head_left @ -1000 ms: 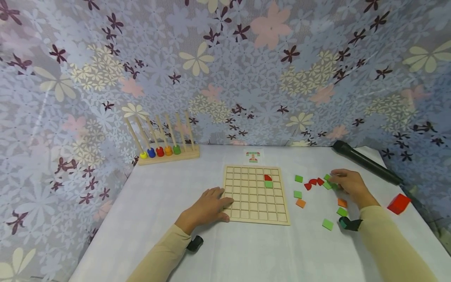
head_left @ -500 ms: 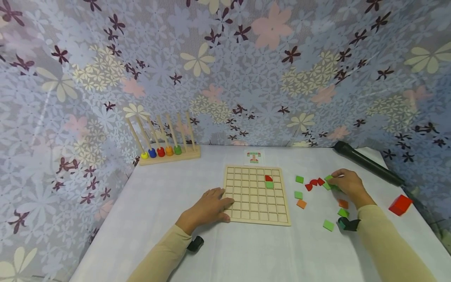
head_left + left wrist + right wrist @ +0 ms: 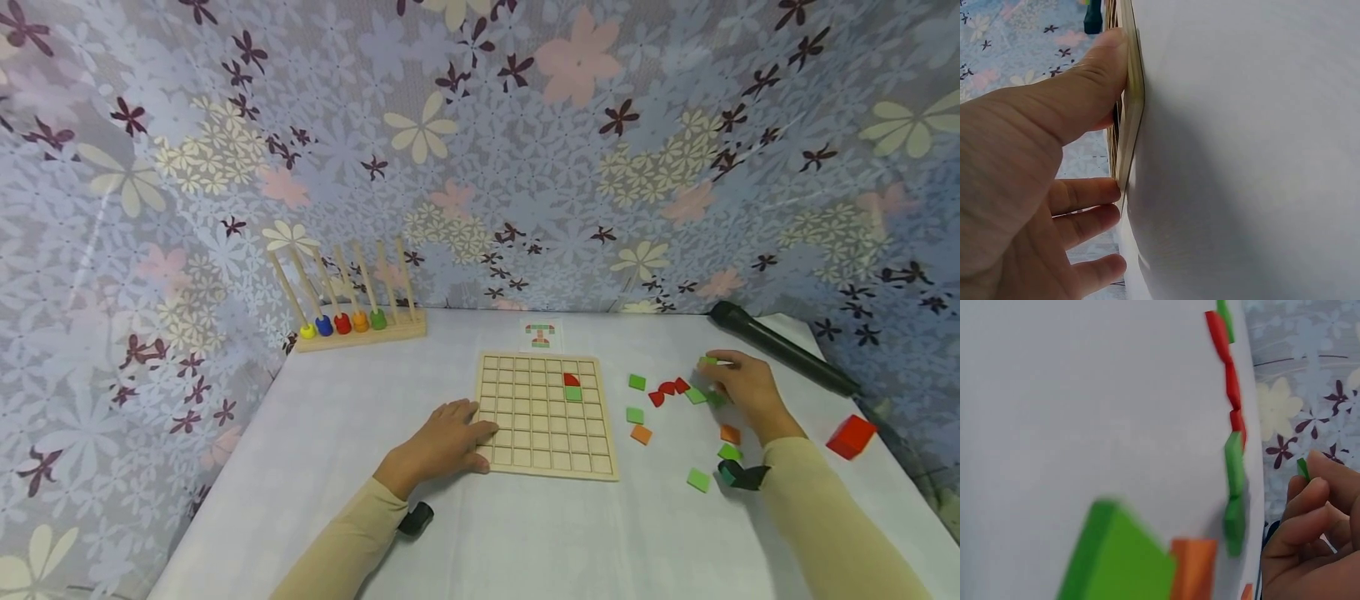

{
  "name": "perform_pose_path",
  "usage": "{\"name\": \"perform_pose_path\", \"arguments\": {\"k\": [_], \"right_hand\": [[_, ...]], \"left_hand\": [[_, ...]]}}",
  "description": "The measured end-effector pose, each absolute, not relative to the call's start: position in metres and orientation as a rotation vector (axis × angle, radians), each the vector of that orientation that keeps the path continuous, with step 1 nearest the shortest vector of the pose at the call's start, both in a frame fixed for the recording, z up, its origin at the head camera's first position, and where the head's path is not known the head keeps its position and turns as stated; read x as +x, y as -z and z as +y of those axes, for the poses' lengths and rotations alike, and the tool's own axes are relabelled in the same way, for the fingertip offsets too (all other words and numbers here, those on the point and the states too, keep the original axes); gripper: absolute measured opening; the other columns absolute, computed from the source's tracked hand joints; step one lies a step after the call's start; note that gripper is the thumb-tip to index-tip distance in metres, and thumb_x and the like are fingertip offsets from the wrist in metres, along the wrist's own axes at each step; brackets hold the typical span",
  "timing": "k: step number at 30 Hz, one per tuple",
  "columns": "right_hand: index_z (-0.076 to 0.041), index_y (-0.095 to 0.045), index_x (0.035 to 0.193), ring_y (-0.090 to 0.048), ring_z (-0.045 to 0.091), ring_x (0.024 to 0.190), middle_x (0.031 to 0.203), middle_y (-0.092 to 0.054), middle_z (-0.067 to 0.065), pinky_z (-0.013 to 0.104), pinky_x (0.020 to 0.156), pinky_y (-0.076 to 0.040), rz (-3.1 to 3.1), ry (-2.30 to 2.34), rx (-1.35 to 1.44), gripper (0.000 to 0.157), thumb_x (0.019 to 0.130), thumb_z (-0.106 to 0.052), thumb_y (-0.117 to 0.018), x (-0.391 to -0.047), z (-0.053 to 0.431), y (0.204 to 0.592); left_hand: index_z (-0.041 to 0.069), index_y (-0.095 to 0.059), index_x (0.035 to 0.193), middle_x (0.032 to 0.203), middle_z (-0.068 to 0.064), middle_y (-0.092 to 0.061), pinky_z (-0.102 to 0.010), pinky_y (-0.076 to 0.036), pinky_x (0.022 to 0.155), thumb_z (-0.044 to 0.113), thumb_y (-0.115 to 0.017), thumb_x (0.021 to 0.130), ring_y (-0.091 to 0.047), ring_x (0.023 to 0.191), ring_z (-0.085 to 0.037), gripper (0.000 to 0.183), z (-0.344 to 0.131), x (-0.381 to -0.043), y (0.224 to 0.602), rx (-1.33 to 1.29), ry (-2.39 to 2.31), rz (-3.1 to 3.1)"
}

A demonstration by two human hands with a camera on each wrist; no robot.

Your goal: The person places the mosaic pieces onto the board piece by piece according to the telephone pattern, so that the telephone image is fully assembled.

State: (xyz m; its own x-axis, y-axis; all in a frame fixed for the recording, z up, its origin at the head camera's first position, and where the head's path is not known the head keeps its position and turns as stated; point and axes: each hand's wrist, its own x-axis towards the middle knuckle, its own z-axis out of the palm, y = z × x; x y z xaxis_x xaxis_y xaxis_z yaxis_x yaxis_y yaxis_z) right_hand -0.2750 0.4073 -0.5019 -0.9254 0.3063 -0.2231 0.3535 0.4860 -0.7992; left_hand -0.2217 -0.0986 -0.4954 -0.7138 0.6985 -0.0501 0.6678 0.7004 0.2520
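My left hand [image 3: 442,439] rests at the left edge of a wooden grid board [image 3: 543,474]. In the left wrist view its thumb [image 3: 1100,69] lies over the board's rim [image 3: 1130,125] and loosely bent fingers touch the side. On the board sit a red quarter-round tile [image 3: 572,380] and, directly below, a green square tile [image 3: 573,393]. To the right of the board, my right hand [image 3: 746,387] pinches a small green tile [image 3: 1302,469] between thumb and fingertips, lifted off the table. Below that hand lie further green tiles [image 3: 697,396], beside several red quarter-round tiles [image 3: 667,388].
More green tiles [image 3: 637,382] and orange tiles [image 3: 641,434] are scattered right of the board. A pattern card [image 3: 541,335] lies behind it. A peg stand with coloured rings [image 3: 360,332] is back left; a black rod-like object [image 3: 783,346] and a red block [image 3: 851,436] are at right.
My right hand has picked up a green tile from the cluster and raised it slightly, away from the tiles left there. The left hand stays on the board's edge.
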Motion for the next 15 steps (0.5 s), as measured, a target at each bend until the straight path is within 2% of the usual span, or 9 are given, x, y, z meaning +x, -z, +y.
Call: {"name": "perform_pose_path", "arguments": {"k": [6, 11, 15], "right_hand": [[-0.009, -0.044, 0.154, -0.057, 0.013, 0.081, 0.094, -0.062, -0.004, 0.025, 0.067, -0.053, 2.617, 1.682, 0.602, 0.068, 0.098, -0.040, -0.068, -0.282, 0.399, 0.492], [-0.010, -0.048, 0.143, -0.060, 0.013, 0.076, 0.082, -0.065, -0.012, 0.026, 0.066, -0.054, 2.576, 1.777, 0.521, 0.057, 0.097, -0.036, -0.071, -0.288, 0.381, 0.481], [-0.014, -0.051, 0.135, -0.059, 0.011, 0.071, 0.079, -0.066, -0.012, 0.026, 0.063, -0.053, 2.452, 1.895, 0.466, 0.047, 0.096, -0.029, -0.073, -0.292, 0.364, 0.477]], "left_hand": [[0.021, -0.056, 0.145, 0.155, -0.021, -0.042, -0.058, -0.032, 0.118, 0.049, -0.072, 0.089, -0.036, 0.146, -0.040, 0.064, -0.098, -0.223, 0.497, 1.079, -0.302, 2.756], [0.021, -0.056, 0.146, 0.155, -0.021, -0.042, -0.059, -0.032, 0.117, 0.049, -0.072, 0.089, -0.036, 0.146, -0.040, 0.064, -0.098, -0.223, 0.495, 1.066, -0.304, 2.760], [0.022, -0.056, 0.146, 0.155, -0.020, -0.042, -0.059, -0.032, 0.117, 0.049, -0.072, 0.090, -0.036, 0.146, -0.040, 0.064, -0.098, -0.222, 0.496, 1.058, -0.297, 2.766]]}}
